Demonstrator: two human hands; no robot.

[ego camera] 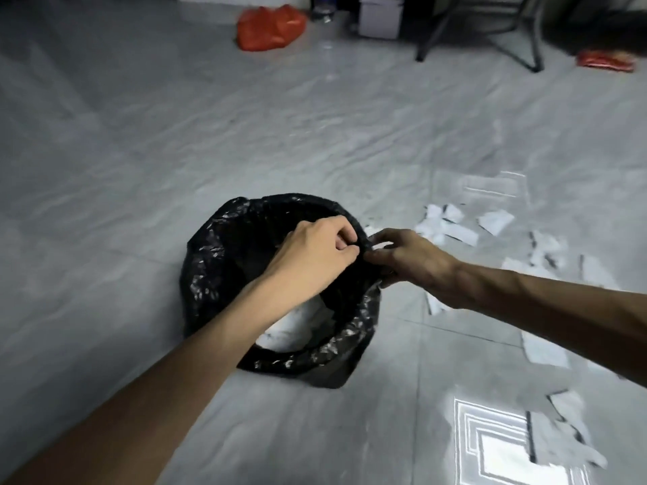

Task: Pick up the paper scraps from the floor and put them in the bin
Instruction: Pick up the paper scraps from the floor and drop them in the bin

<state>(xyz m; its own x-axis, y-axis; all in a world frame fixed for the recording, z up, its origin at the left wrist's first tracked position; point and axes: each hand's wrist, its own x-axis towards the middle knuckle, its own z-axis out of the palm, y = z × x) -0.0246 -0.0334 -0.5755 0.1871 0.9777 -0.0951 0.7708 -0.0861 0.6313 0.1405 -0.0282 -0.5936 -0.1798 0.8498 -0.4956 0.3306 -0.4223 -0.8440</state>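
A bin lined with a black plastic bag (217, 260) stands on the grey tiled floor at the centre. White paper (297, 327) lies inside it. My left hand (315, 253) reaches across the bin's mouth and pinches the bag's rim at its right edge. My right hand (409, 255) meets it there from the right, its fingers closed on the same rim; a bit of white shows by its fingertips. Several white paper scraps (448, 224) lie scattered on the floor to the right of the bin, with more scraps (567, 432) at the lower right.
An orange plastic bag (269, 28) lies on the floor at the back. Black chair legs (476, 33) and a white box (380, 19) stand at the far right back. A red packet (605, 61) lies near the chair.
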